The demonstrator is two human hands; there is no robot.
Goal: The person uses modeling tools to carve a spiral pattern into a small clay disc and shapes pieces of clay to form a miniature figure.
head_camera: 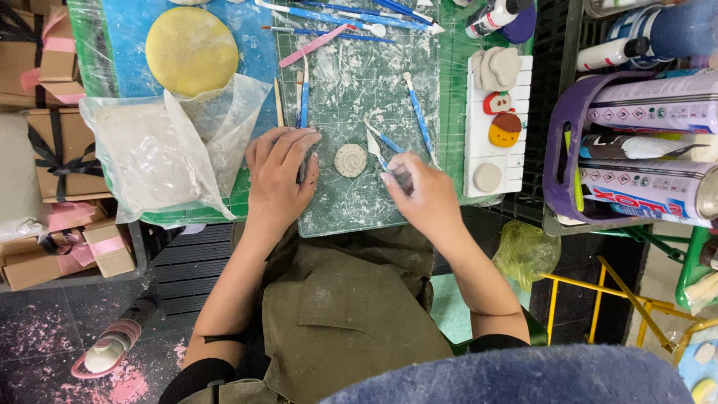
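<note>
Tabletop (456, 97) carries a clay-smeared green cutting mat (351, 75); left hand (278, 176) rests flat, grip empty, beside a clay disc (350, 160); right hand (419, 194) pinches a blue-handled tool (376, 144).

Left hand (278, 176) lies flat, fingers (295, 142) spread; right hand (417, 196) is curled, fingers pinched.

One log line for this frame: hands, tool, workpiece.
left hand: flat on cutting mat | right hand: grip on blue-handled sculpting tool, tip by clay spiral disc | disc: on mat, between hands
</note>
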